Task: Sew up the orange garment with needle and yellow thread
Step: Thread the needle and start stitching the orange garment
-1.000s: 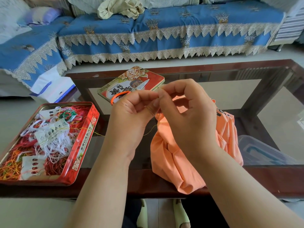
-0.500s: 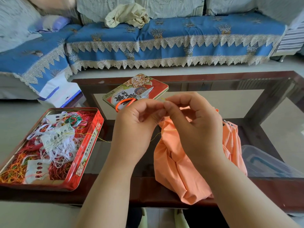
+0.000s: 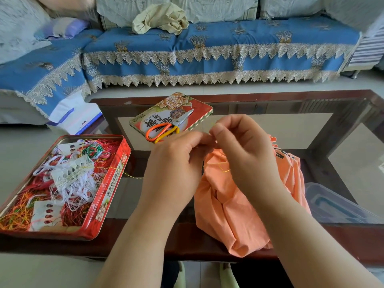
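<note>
Both hands, left hand [image 3: 176,163] and right hand [image 3: 245,150], pinch yellow thread [image 3: 225,170] above the orange garment [image 3: 228,208]; needle unseen, no stitches evident.

I saw open glass desk [image 3: 270,125] beyond my hands; the thread tin [image 3: 112,183] blocked the left, a plastic box [image 3: 332,202] the right.
</note>
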